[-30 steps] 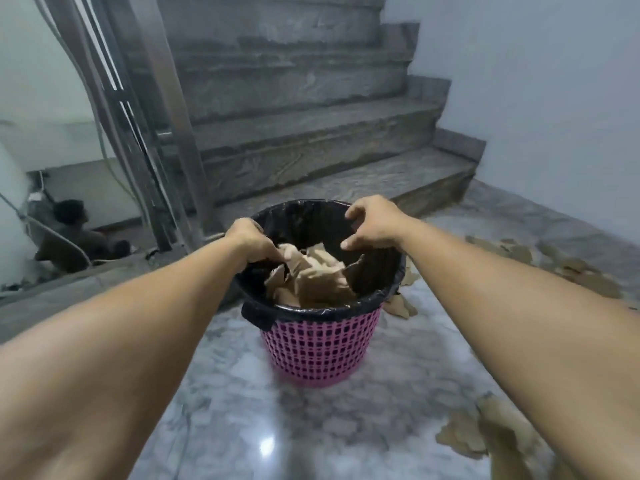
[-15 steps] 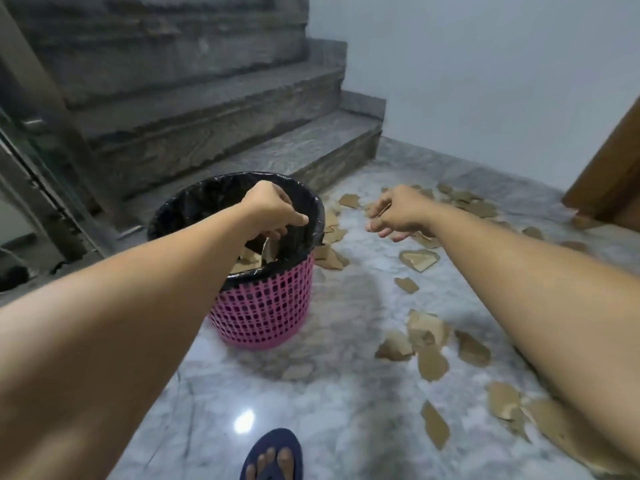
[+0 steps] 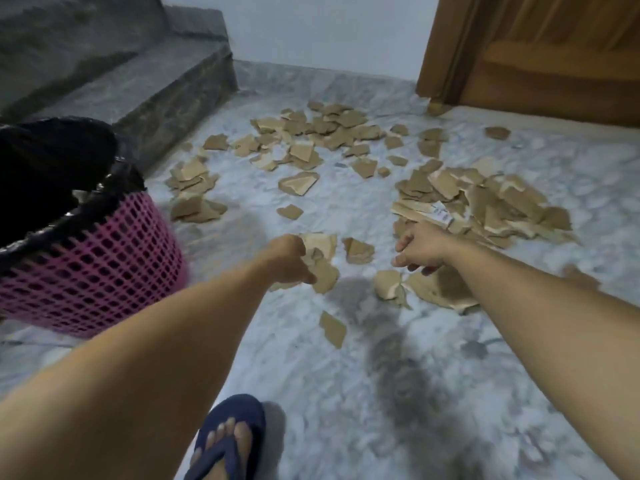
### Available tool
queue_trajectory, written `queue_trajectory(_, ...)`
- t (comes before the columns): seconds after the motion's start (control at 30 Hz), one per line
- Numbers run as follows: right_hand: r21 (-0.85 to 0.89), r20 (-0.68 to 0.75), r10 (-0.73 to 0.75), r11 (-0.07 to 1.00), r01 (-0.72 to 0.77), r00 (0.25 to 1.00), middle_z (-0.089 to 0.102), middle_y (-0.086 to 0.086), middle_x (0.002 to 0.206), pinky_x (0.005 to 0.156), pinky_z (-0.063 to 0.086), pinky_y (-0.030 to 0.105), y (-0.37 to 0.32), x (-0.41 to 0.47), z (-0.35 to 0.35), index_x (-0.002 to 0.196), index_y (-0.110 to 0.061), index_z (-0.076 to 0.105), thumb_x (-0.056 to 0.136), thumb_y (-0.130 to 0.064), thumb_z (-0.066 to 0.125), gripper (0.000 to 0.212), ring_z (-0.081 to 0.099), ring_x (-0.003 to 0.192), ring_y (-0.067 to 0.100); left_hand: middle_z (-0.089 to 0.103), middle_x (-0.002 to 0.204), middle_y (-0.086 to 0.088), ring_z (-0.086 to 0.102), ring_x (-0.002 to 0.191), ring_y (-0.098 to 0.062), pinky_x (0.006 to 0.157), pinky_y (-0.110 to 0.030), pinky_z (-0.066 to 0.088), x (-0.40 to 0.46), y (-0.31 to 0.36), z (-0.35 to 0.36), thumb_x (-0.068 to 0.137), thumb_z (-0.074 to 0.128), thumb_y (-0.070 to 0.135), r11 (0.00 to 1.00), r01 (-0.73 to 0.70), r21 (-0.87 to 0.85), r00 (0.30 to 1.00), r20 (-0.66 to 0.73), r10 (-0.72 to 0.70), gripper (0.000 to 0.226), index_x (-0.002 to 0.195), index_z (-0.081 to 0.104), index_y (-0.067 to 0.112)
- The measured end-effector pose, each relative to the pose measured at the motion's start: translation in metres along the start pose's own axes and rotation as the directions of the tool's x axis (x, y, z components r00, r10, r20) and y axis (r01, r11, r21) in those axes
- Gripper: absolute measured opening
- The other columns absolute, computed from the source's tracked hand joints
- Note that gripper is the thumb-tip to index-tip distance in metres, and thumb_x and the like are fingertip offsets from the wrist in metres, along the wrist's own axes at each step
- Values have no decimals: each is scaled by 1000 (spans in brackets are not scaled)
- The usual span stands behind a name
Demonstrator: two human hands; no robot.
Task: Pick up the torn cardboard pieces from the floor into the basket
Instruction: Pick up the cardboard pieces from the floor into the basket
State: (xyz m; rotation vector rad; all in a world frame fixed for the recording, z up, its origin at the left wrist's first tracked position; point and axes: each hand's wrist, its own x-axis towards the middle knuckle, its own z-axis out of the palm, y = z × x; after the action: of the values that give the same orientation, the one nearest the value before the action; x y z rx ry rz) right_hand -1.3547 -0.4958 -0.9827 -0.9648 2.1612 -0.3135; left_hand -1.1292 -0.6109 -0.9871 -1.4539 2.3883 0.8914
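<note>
From the head camera, the floor is pale grey-white marble with cloudy veining and a dull sheen; dark soft shadows lie on it below the arms. At the upper left rise dark grey stone stairs, their lowest step ending where the floor begins. A plain white wall closes the far side, and at the upper right stands a brown wooden door in its frame, its foot meeting the marble.

The pink lattice basket stands on the floor at the left edge, just in front of the bottom step, lined with a black plastic bag folded over its rim. Its inside is too dark to read.

Torn cardboard pieces are strewn widely over the marble: a dense scatter near the far wall, a small cluster beside the stairs, a thick heap at the right, and loose scraps near the hands, one lone scrap lying nearer the camera.

The left hand reaches down with its grip curled around a crumpled brown piece, though motion blur leaves it unclear whether the piece is lifted off the floor. The right hand hovers low over the edge of the right heap, its grip loose with fingers partly spread, holding nothing. A foot in a dark blue sandal stands on the marble at the bottom edge.
</note>
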Motion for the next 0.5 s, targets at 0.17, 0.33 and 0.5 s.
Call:
queue_trajectory(0.17,-25,-30,120,992,-121,992,63,14,85,65,48,33,71,11,20,84,-11,62,80,-10,76,14,60,74,26,53,134,-7,54,117,-25,87,-27,45,29,7,83,77,80,25,978,-124,164,988,115,106,63,134,52,20)
queue_trajectory(0.33,-10,-115,125,992,-127,985,58,5,96,81,48,31,104,42,50,89,-17,58,83,-17,74,17,60,94,26,43,127,-5,51,110,-28,91,-39,52,51,0,131,77,78,29,915,-254,313,957,218,191,53,124,56,18)
queue_trajectory(0.5,-83,-131,-5,997,-6,991,59,7,127,79,44,28,92,71,78,125,-20,59,79,-32,78,51,56,115,27,41,110,-1,49,97,-24,68,-16,45,68,-15,150,81,69,8,910,-331,248,942,143,303,18,89,54,14)
